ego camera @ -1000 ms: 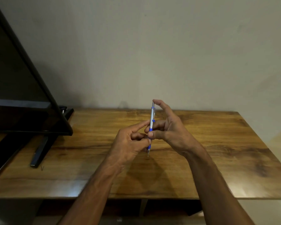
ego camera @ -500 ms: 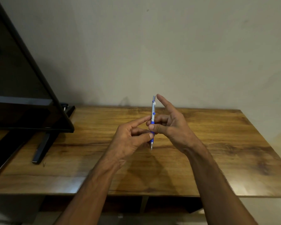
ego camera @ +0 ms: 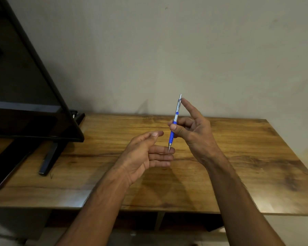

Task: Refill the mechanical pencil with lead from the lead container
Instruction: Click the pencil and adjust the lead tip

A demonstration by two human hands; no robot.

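A blue and silver mechanical pencil [ego camera: 175, 119] stands nearly upright above the wooden table [ego camera: 238, 157], tip down. My right hand [ego camera: 192, 128] pinches it at the blue grip between thumb and fingers, with the index finger raised beside the top cap. My left hand [ego camera: 148, 153] is held out flat and open just below and to the left, its fingertips under the pencil's metal tip. I see no lead container anywhere in view.
A black TV [ego camera: 25, 86] on a black stand [ego camera: 48, 157] fills the left side of the table. A plain wall rises behind. The table's front edge runs below my forearms, with dark shelf openings beneath it.
My left hand has let go of the pencil and opened flat beneath its tip. The right hand has lifted the pencil slightly and keeps hold of it alone.
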